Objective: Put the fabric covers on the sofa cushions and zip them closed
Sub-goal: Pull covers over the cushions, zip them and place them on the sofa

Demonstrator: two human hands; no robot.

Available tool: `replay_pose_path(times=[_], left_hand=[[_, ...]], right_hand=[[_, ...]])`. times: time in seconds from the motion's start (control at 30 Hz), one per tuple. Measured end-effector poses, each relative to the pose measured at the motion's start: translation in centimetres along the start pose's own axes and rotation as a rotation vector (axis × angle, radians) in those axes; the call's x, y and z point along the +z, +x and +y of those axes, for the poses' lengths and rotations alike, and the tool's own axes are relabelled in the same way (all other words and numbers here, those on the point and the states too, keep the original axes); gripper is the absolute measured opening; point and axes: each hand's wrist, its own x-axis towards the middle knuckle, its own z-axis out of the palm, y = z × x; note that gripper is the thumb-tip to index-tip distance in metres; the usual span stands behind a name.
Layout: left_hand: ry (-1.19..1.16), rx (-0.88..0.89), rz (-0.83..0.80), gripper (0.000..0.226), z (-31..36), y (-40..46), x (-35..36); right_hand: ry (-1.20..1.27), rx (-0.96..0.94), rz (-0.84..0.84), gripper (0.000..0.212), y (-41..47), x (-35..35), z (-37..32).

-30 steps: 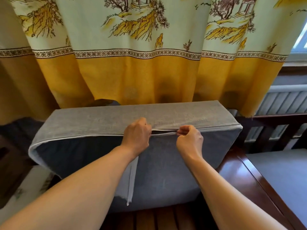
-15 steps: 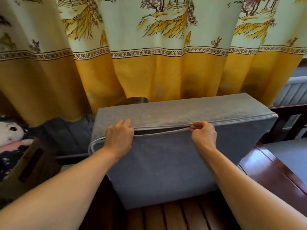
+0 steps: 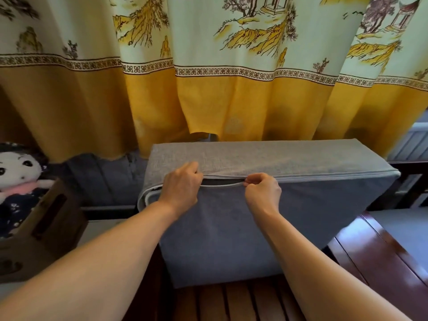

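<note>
A grey cushion cover (image 3: 266, 218) is standing on edge at centre. The right hand (image 3: 262, 191) is pinching the zipper, now nearer the left hand (image 3: 183, 186) gripping the seam at 9 o'clock; the gap is shrinking, closure nearing.

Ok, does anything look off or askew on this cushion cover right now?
Only the zipper: a gap still gapes between the left hand and right hand along the cushion cover seam, and the left end corner looks loose and unclosed. No damage shows.
</note>
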Motion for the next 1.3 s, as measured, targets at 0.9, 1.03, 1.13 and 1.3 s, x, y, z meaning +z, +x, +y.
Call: replay_pose_path(times=[0.9, 1.03, 1.13, 1.3], left_hand=[[-0.316, -0.399, 0.231, 0.019, -8.1, -6.9, 1.5], [-0.408, -0.644, 0.125, 0.015, -9.3, -8.2, 2.1], [-0.549, -0.618, 0.128, 0.011, -9.7, -8.2, 2.2], [-0.894, -0.738, 0.194, 0.015, -7.5, -7.7, 2.0]], right_hand=[[0.138, -0.117, -0.444, 0.036, -6.8, 10.9, -4.9], [-0.150, -0.313, -0.209, 0.035, -6.6, 9.6, -4.4], [-0.466, -0.538, -0.128, 0.039, -6.2, 9.7, -3.6], [-0.600, -0.779, -0.087, 0.027, -4.4, 10.8, -3.3]])
